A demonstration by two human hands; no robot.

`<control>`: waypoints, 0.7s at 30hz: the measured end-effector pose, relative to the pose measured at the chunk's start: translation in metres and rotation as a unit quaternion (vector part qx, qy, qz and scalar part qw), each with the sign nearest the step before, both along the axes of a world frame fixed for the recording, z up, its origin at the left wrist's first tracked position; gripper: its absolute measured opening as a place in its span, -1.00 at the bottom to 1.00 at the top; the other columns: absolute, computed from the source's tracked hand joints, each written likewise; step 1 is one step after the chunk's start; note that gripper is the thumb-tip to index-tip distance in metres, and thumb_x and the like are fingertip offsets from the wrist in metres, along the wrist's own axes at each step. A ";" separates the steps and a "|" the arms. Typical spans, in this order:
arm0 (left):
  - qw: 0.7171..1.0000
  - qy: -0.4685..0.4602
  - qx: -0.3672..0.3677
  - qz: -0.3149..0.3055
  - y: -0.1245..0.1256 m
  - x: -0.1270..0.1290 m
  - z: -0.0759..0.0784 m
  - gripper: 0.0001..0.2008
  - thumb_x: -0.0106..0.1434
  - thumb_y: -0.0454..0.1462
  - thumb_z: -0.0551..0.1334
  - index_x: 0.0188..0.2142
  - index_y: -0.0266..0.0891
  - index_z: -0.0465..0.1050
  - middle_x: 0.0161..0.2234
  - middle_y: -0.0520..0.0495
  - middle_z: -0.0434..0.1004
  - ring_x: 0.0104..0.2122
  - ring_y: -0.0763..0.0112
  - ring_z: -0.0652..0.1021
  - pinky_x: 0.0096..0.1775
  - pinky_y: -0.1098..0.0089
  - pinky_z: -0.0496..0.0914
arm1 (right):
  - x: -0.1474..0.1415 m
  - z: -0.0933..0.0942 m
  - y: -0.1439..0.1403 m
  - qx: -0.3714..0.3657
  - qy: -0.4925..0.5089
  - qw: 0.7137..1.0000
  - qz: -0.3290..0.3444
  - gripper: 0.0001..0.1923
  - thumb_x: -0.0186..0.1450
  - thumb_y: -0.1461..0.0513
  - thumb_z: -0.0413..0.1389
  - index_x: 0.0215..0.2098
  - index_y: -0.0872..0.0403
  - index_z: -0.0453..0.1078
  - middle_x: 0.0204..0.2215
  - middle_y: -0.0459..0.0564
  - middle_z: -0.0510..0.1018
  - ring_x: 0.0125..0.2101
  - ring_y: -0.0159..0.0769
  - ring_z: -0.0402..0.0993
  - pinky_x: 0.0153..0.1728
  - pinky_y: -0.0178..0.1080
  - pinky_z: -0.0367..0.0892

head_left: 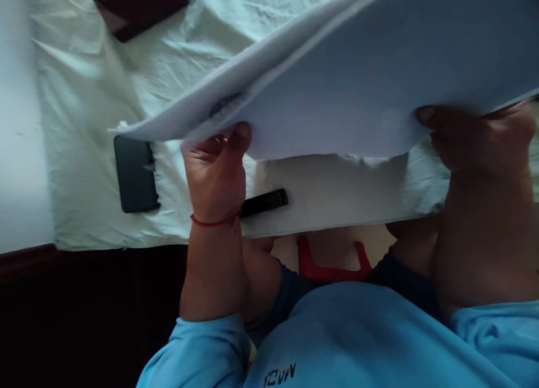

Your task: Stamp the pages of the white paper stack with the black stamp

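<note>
A large white sheet [337,90] is held up across the view, tilted, with a fold along its far side and rough, torn-looking bits on its edges. I cannot tell whether it is paper or thin foam. My left hand [219,169] grips its near edge, thumb on top and a red string on the wrist. Farther right, my right hand [480,132] pinches the same edge, thumb on the upper face and fingers mostly hidden underneath. Below the sheet a pale flat piece [337,186] lies on the table. By my left wrist rests a slim black object [267,202], partly covered by the wrist.
A pale green cloth [96,96] covers the table. On it, a flat black phone-like object [135,177] lies at the left, and a dark red glossy case [143,9] stands at the far left. Under the near edge shows a red plastic frame [332,271], perhaps a stool, between my legs.
</note>
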State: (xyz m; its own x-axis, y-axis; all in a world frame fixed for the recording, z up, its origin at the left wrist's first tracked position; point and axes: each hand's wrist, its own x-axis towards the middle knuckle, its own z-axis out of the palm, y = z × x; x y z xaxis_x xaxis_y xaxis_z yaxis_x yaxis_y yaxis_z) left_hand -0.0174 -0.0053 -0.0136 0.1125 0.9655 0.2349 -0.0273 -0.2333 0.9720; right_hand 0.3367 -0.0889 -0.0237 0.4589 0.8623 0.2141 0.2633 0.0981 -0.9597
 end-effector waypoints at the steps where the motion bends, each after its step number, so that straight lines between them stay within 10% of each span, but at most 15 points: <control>1: 1.000 0.000 0.014 0.002 0.001 -0.001 -0.002 -0.62 0.22 0.18 0.53 -0.16 0.11 0.58 -0.06 0.07 0.74 0.31 0.07 0.58 0.32 0.01 0.55 | 0.002 -0.003 0.000 -0.004 -0.014 1.000 -0.002 -0.10 -0.14 -0.29 0.56 0.00 0.01 0.56 0.13 -0.03 0.62 0.16 0.11 0.61 0.21 0.27 0.52; 5: 0.998 -0.013 0.048 0.031 -0.002 -0.002 0.004 -0.61 0.21 0.17 0.54 -0.17 0.07 0.57 -0.02 0.07 0.72 0.32 0.09 0.56 0.36 0.03 0.51 | 0.004 -0.004 -0.005 -0.011 -0.048 0.999 -0.022 -0.06 -0.12 -0.38 0.48 0.01 0.02 0.55 0.27 -0.06 0.53 0.32 0.19 0.47 0.29 0.27 0.45; 16: 0.998 0.054 0.021 0.012 -0.009 -0.005 0.018 -0.67 0.22 -0.08 0.58 -0.08 0.05 0.61 -0.02 0.03 0.68 0.19 0.09 0.64 0.35 0.01 0.49 | -0.007 0.003 -0.016 -0.114 -0.059 0.987 -0.101 -0.29 -0.25 -0.08 0.65 -0.28 0.08 0.57 -0.12 -0.07 0.66 0.03 -0.02 0.61 0.23 0.21 0.52; 21: 0.977 0.185 -0.051 -0.087 -0.011 -0.018 0.019 -0.76 0.22 -0.11 0.59 -0.16 -0.04 0.69 -0.11 -0.01 0.70 0.04 0.05 0.69 0.29 -0.04 0.55 | -0.011 0.014 -0.018 -0.210 -0.039 0.974 -0.080 -0.31 -0.18 0.01 0.66 -0.18 0.07 0.57 -0.02 0.00 0.66 0.14 0.02 0.57 0.32 0.21 0.45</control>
